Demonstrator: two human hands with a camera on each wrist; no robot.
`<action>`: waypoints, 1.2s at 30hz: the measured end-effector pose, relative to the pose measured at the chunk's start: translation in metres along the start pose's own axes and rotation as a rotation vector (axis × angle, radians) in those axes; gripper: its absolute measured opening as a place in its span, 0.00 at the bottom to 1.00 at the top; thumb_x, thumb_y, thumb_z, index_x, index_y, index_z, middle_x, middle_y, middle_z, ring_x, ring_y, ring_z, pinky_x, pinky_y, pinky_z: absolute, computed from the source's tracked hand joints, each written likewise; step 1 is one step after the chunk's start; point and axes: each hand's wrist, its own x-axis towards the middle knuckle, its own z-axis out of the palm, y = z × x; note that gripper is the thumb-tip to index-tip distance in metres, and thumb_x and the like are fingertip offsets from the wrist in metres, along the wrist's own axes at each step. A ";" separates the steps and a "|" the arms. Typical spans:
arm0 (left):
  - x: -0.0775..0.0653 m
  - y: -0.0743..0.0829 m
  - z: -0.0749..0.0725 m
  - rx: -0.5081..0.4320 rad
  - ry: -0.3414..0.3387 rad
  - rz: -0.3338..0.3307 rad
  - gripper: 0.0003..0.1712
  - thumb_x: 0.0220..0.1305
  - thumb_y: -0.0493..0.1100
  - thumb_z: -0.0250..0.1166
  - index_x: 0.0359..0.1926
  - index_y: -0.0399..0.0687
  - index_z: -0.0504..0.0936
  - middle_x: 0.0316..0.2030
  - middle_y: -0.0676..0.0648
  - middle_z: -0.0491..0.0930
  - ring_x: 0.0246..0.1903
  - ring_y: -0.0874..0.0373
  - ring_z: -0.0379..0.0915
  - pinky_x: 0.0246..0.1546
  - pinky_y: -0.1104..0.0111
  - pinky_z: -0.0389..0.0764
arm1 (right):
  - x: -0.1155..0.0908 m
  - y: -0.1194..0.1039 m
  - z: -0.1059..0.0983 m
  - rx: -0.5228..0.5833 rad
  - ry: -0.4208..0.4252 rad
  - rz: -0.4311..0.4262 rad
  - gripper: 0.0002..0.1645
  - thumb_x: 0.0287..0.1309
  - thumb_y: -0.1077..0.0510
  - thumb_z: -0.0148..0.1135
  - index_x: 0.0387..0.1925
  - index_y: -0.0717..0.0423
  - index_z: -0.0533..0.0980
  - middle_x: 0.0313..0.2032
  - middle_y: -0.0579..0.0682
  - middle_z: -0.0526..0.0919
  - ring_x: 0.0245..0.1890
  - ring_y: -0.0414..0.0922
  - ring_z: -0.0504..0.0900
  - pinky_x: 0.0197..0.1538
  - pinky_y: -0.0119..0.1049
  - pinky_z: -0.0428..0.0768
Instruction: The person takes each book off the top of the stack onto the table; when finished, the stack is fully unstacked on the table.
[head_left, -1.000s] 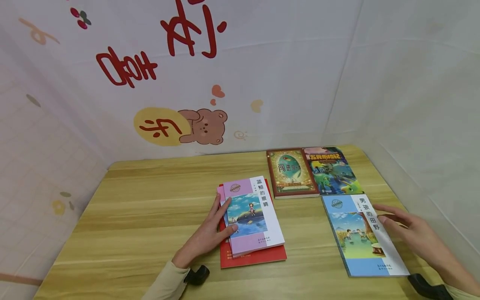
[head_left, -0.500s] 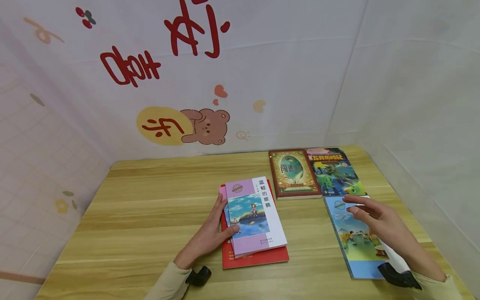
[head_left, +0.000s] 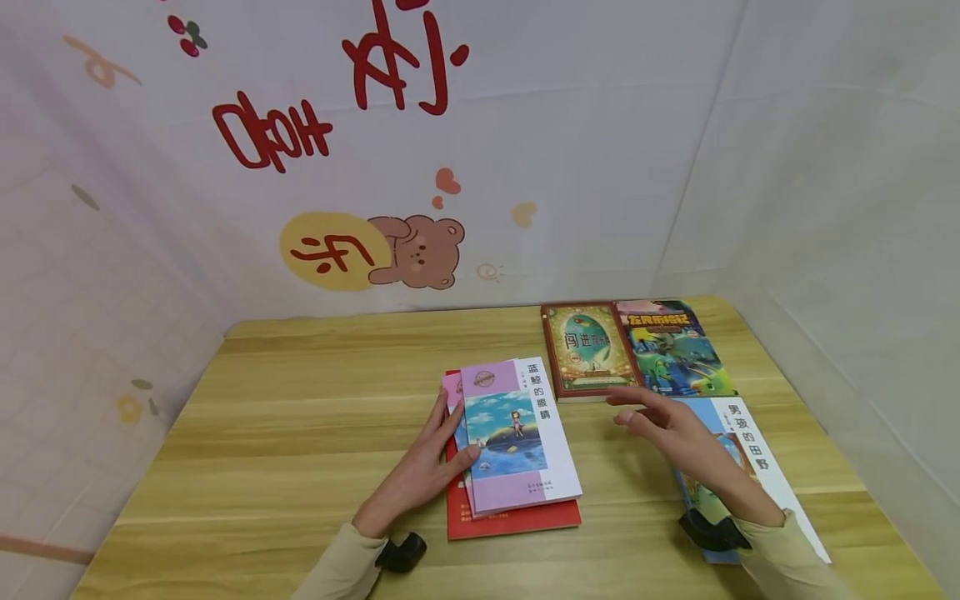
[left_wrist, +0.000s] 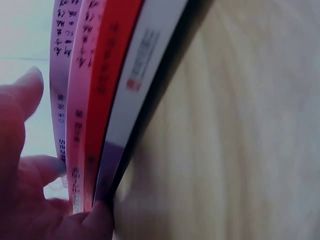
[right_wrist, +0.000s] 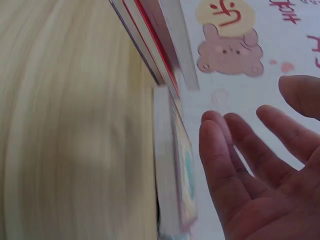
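In the head view, my left hand [head_left: 423,471] rests at the left edge of a book stack, fingers stretched along the spines and thumb on the cover of the purple-and-white book [head_left: 558,467]. Beneath that book lie a pink book [left_wrist: 77,130] and a red book [head_left: 525,523]; the left wrist view also shows a book with a white-and-purple spine [left_wrist: 140,65] under the red one. My right hand [head_left: 675,429] hovers between the stack and a blue-and-white book [head_left: 783,492], partly covering it. Its fingers are loosely bent, apart from the thumb, with nothing between them.
Behind the right hand, a brown-framed book [head_left: 588,346] and a dinosaur-cover book [head_left: 671,350] lie side by side on the wooden table [head_left: 315,400]. A white printed cloth [head_left: 600,150] with a bear stands along the back, and cloth also hangs at both sides.
My right hand has left the blue-and-white book's right edge and moved left across it toward the stack. My left hand stays at the stack. The whole head view has shifted slightly.
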 end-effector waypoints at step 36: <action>0.004 0.000 -0.007 -0.001 -0.046 -0.016 0.48 0.71 0.62 0.64 0.83 0.57 0.52 0.83 0.41 0.34 0.79 0.35 0.43 0.70 0.38 0.63 | 0.065 -0.002 0.076 0.005 -0.117 0.019 0.39 0.71 0.56 0.66 0.77 0.60 0.63 0.59 0.66 0.77 0.36 0.45 0.86 0.34 0.38 0.84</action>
